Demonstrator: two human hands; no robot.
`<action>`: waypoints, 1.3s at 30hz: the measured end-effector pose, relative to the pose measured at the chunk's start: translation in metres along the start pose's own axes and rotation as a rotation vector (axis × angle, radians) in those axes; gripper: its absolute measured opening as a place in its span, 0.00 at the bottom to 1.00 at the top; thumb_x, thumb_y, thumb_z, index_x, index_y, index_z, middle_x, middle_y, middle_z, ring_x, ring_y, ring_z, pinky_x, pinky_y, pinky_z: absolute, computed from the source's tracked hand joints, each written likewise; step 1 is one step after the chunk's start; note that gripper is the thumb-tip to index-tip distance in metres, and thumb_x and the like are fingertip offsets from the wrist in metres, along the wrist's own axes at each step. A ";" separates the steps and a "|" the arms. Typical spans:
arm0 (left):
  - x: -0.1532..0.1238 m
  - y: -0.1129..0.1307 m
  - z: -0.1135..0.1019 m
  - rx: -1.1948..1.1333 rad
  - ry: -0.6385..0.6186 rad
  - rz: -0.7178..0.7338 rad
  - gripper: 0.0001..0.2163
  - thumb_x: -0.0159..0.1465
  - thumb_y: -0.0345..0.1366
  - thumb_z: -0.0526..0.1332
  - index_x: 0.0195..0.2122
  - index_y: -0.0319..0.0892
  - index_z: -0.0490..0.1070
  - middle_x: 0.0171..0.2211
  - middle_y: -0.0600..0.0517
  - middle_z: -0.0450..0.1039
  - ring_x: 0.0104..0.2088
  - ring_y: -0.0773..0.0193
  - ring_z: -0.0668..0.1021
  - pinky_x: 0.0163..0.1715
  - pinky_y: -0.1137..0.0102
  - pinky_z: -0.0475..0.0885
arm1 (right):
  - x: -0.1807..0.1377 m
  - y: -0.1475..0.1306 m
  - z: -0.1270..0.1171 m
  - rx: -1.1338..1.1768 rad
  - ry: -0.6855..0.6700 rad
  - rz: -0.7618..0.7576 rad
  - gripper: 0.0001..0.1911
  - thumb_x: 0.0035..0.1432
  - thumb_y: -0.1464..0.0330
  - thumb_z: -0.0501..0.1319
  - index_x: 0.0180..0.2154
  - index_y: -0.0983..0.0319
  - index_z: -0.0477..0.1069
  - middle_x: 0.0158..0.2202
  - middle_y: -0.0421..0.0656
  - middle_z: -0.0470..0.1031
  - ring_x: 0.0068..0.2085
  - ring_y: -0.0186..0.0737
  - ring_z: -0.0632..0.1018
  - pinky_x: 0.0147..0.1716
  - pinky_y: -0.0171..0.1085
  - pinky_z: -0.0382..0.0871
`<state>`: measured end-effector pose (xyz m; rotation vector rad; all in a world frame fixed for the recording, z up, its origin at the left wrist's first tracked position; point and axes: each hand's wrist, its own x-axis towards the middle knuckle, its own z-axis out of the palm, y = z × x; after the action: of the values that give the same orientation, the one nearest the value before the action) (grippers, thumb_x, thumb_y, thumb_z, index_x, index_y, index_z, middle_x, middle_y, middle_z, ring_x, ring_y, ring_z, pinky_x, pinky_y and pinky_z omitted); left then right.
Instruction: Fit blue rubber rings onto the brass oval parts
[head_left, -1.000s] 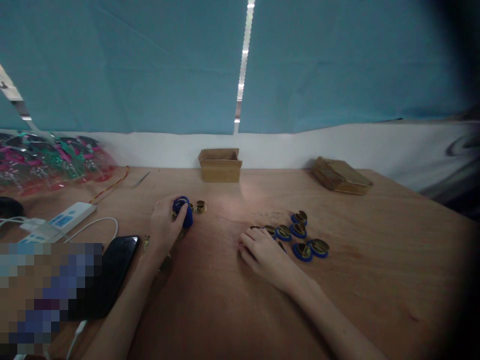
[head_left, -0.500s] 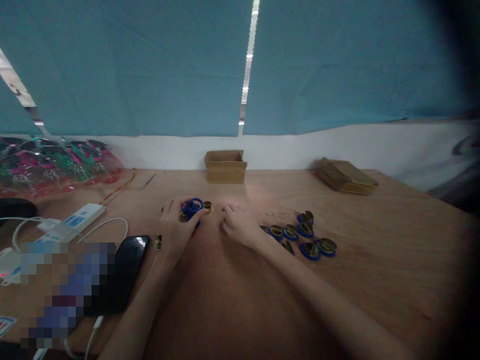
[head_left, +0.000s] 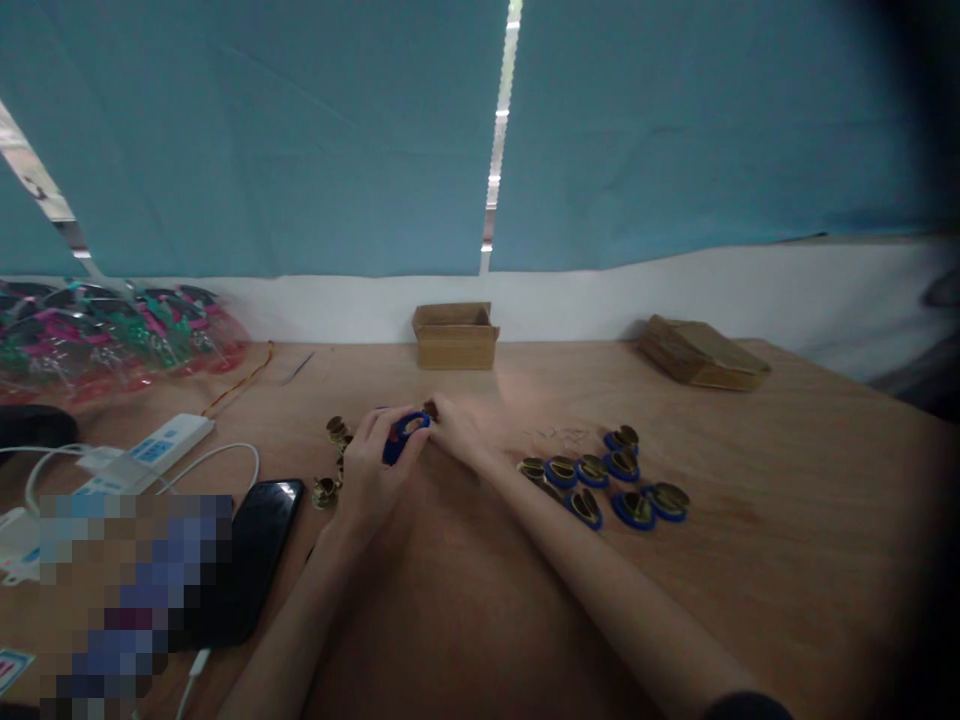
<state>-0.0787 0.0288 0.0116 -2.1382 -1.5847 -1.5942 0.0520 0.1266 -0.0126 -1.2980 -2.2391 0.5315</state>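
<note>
My left hand (head_left: pixel 375 455) is closed around several dark blue rings (head_left: pixel 409 428), one of them facing up by the thumb. Right beside it, my right hand (head_left: pixel 454 430) pinches a small brass-coloured metal piece (head_left: pixel 430 410) at the edge of the rings; the fingertips partly hide it. More brass pieces (head_left: pixel 325 492) lie on the table left of my left hand, some covered by it. To the right of my right forearm rest several blue rings with brass pieces set in them (head_left: pixel 592 470).
An open cardboard box (head_left: pixel 455 350) stands at the back, with another carton (head_left: pixel 705 352) farther right. At left are a black phone (head_left: pixel 251 570), a white power strip (head_left: pixel 146 455) with cables, and plastic-wrapped goods (head_left: pixel 112 335). Thin pale bits (head_left: pixel 559 435) lie on the table.
My right hand has moved left to meet my left hand and now pinches a brass piece. My left hand has shifted slightly right with the blue rings. The view has shifted a little.
</note>
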 end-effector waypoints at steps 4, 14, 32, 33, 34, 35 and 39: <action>-0.004 0.007 0.003 -0.013 -0.018 0.026 0.12 0.61 0.36 0.59 0.46 0.44 0.69 0.42 0.48 0.73 0.41 0.61 0.76 0.42 0.65 0.73 | -0.022 0.003 -0.030 0.133 -0.016 -0.065 0.09 0.63 0.65 0.55 0.42 0.62 0.67 0.37 0.43 0.76 0.34 0.34 0.75 0.34 0.33 0.67; -0.025 0.035 0.016 -0.184 -0.091 0.008 0.14 0.60 0.33 0.60 0.48 0.43 0.68 0.43 0.47 0.75 0.44 0.60 0.77 0.45 0.64 0.74 | -0.120 -0.001 -0.076 0.497 -0.086 0.050 0.10 0.55 0.68 0.61 0.41 0.60 0.72 0.35 0.40 0.75 0.31 0.33 0.72 0.29 0.33 0.66; -0.042 0.038 0.022 -0.335 -0.316 0.092 0.19 0.59 0.31 0.61 0.51 0.45 0.62 0.45 0.47 0.74 0.44 0.62 0.78 0.43 0.67 0.76 | -0.142 -0.009 -0.057 0.859 -0.014 0.130 0.18 0.52 0.72 0.62 0.45 0.57 0.62 0.36 0.40 0.72 0.33 0.36 0.74 0.31 0.35 0.69; -0.041 0.037 0.022 -0.351 -0.317 0.064 0.19 0.59 0.31 0.61 0.51 0.45 0.62 0.44 0.48 0.74 0.43 0.62 0.78 0.42 0.67 0.76 | -0.142 -0.009 -0.057 0.944 -0.032 0.140 0.17 0.52 0.71 0.62 0.44 0.57 0.62 0.36 0.40 0.73 0.34 0.36 0.75 0.32 0.35 0.70; -0.041 0.036 0.021 -0.364 -0.317 0.036 0.19 0.59 0.32 0.61 0.51 0.46 0.62 0.44 0.48 0.74 0.42 0.63 0.78 0.41 0.68 0.77 | -0.141 -0.010 -0.058 1.022 -0.051 0.149 0.16 0.52 0.70 0.62 0.43 0.57 0.62 0.36 0.40 0.73 0.35 0.36 0.75 0.33 0.36 0.71; -0.042 0.035 0.021 -0.372 -0.320 0.013 0.19 0.59 0.32 0.61 0.51 0.46 0.61 0.45 0.49 0.74 0.41 0.64 0.79 0.41 0.69 0.77 | -0.140 -0.010 -0.059 1.089 -0.071 0.158 0.15 0.52 0.70 0.62 0.43 0.57 0.62 0.38 0.41 0.73 0.36 0.36 0.75 0.34 0.36 0.71; -0.044 0.033 0.021 -0.367 -0.333 -0.003 0.22 0.58 0.33 0.63 0.54 0.46 0.60 0.46 0.48 0.74 0.39 0.65 0.80 0.39 0.70 0.77 | -0.140 -0.012 -0.065 1.219 -0.134 0.214 0.14 0.54 0.70 0.60 0.44 0.58 0.64 0.43 0.43 0.72 0.39 0.37 0.76 0.36 0.37 0.73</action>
<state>-0.0379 -0.0057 -0.0139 -2.7140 -1.4585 -1.7143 0.1419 0.0033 0.0156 -0.7980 -1.3243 1.7232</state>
